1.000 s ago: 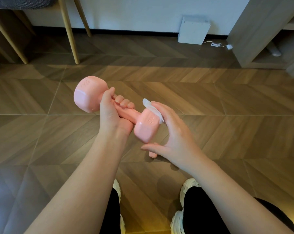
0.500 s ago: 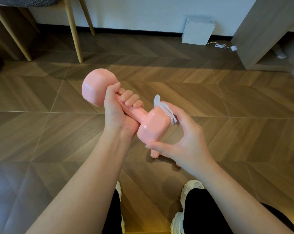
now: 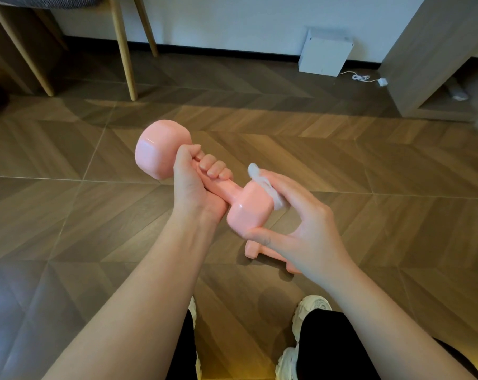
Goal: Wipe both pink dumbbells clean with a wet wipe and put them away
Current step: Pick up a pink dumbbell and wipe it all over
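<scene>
— Room to move?
— We see chair legs [image 3: 124, 48] back left, a box [image 3: 325, 53] at the wall and a shelf [image 3: 413, 50] far right, with bare floor [image 3: 67, 215] round the hands.
— Grips?
— Left hand [image 3: 194, 185] is wrapped round the dumbbell [image 3: 163, 152] handle, midair. Right hand [image 3: 303, 229] pins the wipe [image 3: 262, 185] on the near head, thumb underneath. The second dumbbell [image 3: 262, 252] lies on the floor below.
— Change?
— We see the wipe has slid lower; the left grip is the same.

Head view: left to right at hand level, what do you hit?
Far head of the held dumbbell → left hand gripping its handle → wet wipe → right hand.
</scene>
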A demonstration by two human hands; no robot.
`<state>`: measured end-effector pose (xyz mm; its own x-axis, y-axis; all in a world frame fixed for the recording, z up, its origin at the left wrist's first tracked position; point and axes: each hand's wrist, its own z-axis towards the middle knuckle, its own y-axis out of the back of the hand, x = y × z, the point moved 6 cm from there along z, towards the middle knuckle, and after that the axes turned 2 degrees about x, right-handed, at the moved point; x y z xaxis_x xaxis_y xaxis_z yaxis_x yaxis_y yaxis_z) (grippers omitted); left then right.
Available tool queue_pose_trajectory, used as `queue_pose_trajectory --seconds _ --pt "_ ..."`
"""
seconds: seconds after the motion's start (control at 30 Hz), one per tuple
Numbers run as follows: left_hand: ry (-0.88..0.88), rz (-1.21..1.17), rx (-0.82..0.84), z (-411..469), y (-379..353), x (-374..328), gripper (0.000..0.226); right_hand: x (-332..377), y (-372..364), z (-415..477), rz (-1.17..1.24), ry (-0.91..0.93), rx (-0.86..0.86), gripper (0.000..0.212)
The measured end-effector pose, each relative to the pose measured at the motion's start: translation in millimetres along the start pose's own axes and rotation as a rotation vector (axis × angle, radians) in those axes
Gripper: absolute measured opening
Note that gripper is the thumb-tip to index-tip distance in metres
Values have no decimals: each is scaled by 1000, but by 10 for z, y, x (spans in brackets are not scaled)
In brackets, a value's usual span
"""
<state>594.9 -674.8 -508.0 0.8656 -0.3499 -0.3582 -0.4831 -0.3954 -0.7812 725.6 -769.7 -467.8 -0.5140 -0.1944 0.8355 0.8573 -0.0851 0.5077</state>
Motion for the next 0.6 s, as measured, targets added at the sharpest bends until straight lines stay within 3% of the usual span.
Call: queue_pose_trajectory --seconds 0.1,0.23,0.33,0.43,0.53,0.6 --pt "-10 7 4 4 -2 -3 33 41 -19 -35 -75 109 -31 69" --pt "-21 20 -1 5 15 -24 33 -26 -27 -11 12 -32 41 71" --pt "-23 20 -6 -2 19 -22 35 50 -21 -16 -82 105 28 71" --pt "-17 -22 -39 1 34 -1 35 40 -81 3 -202 158 107 89" --pt "-2 -49 -46 6 53 35 32 -3 -83 39 -226 98 99 95" --pt "9 -75 -1 0 27 48 27 -43 -53 53 -107 -10 46 92"
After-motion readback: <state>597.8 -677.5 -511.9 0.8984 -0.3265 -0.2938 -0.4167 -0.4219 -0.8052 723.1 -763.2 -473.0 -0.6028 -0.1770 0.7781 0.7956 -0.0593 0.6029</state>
